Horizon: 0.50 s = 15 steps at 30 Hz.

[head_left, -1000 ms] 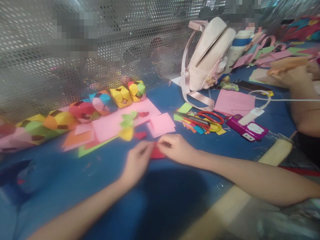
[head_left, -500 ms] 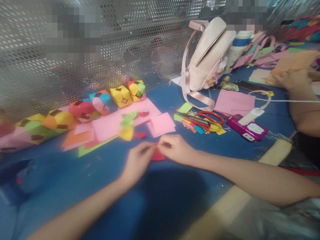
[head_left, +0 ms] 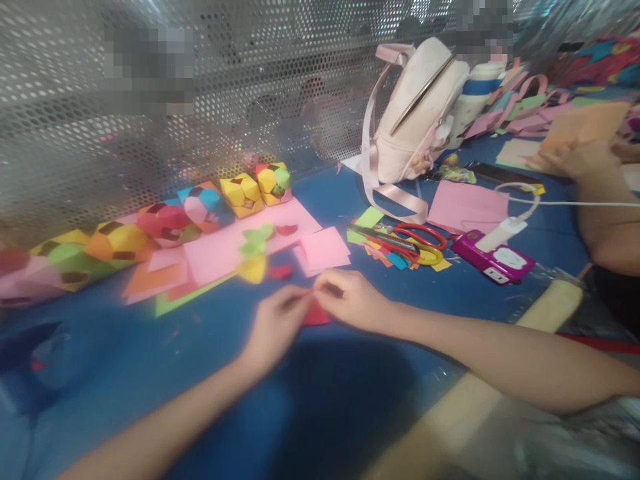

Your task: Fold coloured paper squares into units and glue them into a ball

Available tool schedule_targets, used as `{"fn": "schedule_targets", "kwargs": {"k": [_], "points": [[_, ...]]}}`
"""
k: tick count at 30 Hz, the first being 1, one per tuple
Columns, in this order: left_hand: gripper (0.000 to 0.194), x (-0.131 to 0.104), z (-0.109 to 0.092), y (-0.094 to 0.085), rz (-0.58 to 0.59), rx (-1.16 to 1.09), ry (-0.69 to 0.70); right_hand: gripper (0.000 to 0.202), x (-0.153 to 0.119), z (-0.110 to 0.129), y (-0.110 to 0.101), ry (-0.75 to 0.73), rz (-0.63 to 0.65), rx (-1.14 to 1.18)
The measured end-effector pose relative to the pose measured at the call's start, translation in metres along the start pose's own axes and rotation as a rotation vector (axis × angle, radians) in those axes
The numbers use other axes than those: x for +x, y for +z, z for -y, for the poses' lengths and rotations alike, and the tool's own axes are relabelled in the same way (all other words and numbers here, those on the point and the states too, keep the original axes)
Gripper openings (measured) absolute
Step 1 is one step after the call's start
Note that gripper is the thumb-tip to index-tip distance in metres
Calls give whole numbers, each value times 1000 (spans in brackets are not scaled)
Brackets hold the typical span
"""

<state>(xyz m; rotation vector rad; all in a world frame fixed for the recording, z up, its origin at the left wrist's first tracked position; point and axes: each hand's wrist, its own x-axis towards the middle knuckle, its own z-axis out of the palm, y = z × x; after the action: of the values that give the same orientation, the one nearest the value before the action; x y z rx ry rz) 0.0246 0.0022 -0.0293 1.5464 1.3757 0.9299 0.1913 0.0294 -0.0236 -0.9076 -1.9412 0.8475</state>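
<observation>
**Both hands pinch a red paper piece on the blue table**

The left hand and the right hand meet near the middle of the blue table, fingertips closed narrowly on a small red paper piece that lies between them, low against the table surface. Compared with half a second ago, the hands and the paper sit in nearly the same spot; the red piece shows slightly less of its lower edge, and the whole view has tilted a little.

Just beyond the hands lie a pink paper square and a small red scrap. Farther left, a row of folded multicoloured paper boxes runs along the perforated metal screen. To the right lie red-handled scissors amid paper offcuts, a magenta device with a white cable, and, farther back, a pale pink backpack. At the far right edge another person's arm rests on the table, its hand now a touch lower in the view.
</observation>
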Motion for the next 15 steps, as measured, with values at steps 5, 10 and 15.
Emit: {"fn": "schedule_targets", "kwargs": {"k": [5,10,15], "points": [[18,0,-1,1,25,33,3,12,0,-2,-1,-18,17,-23],[18,0,-2,1,33,24,19,10,-1,-4,0,-8,51,7],[18,0,-2,0,40,38,25,14,-1,-5,1,-145,26,-124]]}}
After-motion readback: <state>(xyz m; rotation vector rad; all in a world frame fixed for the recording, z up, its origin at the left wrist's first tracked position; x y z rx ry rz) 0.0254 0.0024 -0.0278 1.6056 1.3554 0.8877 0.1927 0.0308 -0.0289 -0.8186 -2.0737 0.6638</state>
